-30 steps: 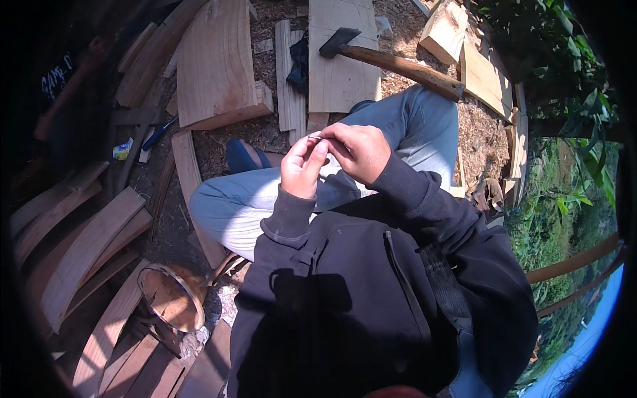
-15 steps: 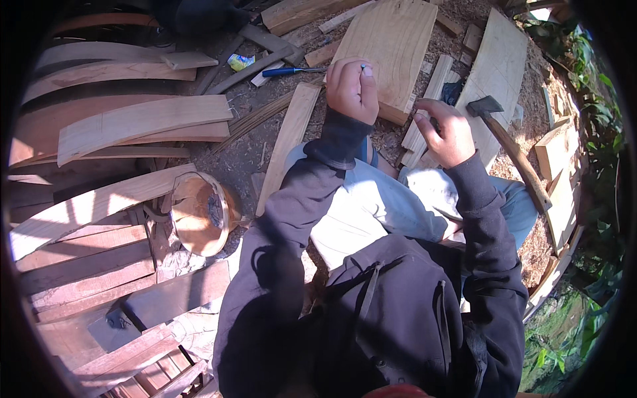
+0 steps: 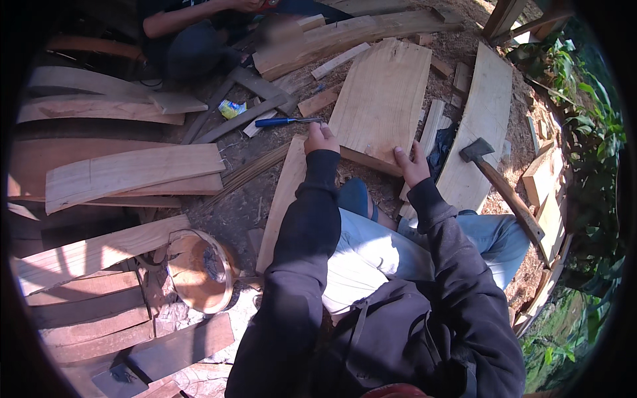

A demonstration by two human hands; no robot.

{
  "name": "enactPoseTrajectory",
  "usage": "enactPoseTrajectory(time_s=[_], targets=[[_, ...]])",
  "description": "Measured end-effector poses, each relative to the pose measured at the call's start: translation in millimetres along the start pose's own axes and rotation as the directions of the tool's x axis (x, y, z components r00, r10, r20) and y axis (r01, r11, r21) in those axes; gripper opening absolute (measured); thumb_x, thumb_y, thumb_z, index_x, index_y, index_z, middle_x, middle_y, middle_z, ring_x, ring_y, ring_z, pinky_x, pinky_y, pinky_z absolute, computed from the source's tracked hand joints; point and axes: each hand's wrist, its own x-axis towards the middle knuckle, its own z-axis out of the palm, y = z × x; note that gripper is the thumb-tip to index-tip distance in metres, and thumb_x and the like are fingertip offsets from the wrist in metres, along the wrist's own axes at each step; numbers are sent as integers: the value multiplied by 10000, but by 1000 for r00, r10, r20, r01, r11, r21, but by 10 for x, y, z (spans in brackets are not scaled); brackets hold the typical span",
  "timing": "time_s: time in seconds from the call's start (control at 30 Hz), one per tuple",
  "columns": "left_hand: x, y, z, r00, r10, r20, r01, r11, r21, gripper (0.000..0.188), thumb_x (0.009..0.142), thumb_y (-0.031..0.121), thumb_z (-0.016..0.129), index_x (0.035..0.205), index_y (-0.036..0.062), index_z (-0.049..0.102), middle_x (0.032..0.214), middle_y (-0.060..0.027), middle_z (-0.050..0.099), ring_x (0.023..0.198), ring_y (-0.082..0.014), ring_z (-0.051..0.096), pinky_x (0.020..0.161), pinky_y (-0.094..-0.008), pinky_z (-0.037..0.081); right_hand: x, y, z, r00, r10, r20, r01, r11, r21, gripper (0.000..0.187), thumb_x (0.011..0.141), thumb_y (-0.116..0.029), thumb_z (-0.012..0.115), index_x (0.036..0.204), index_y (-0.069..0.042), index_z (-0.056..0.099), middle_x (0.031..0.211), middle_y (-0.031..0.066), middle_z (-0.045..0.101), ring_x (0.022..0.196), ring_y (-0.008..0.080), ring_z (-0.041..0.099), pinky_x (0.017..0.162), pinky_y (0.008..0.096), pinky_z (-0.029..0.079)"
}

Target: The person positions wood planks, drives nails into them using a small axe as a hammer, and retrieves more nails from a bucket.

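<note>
A thick, pale wooden board (image 3: pixel 381 89) lies in front of me, its near end facing my knees. My left hand (image 3: pixel 322 138) is closed at the board's near left corner; what its curled fingers hold is hidden. At the near right corner, my right hand (image 3: pixel 414 164) grips the board's edge, the thumb on one side and fingers on the other. A chisel with a blue handle (image 3: pixel 282 122) rests just beyond my left hand, its metal end close to the fingers.
To the right, a hatchet (image 3: pixel 509 189) with a wooden handle leans across a long plank (image 3: pixel 474 126). A bucket (image 3: pixel 201 272) stands at left among stacked planks (image 3: pixel 133 169). Another person's arm (image 3: pixel 189 18) shows at the top left. Shavings cover the ground.
Both hands have moved left to the board's near corners. The small thing that showed in my left fist no longer shows. The view has shifted, and another person's arm is now visible.
</note>
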Motion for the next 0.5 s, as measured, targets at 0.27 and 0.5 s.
enactPoseTrajectory(time_s=[0.27,0.5], targets=[[242,-339,-73,966,-7,257,119,897,-426,272,906,279,557,895,11,603,777,-132,657,738,-257,640,697,-371,477,-179,-287,-442,964,129,232,-179,962,208,474,896,-193,592,1283,39,448,1161,93,572,1039,142,537,911,267,418],[1769,2723,-2930,863,477,-166,-313,248,-917,174,923,245,497,865,87,540,829,-38,558,839,-168,540,857,-354,435,-331,-1069,-1309,874,-455,171,467,689,-554,278,788,-86,608,1058,-21,597,1174,212,538,1070,375,533,919,396,430]])
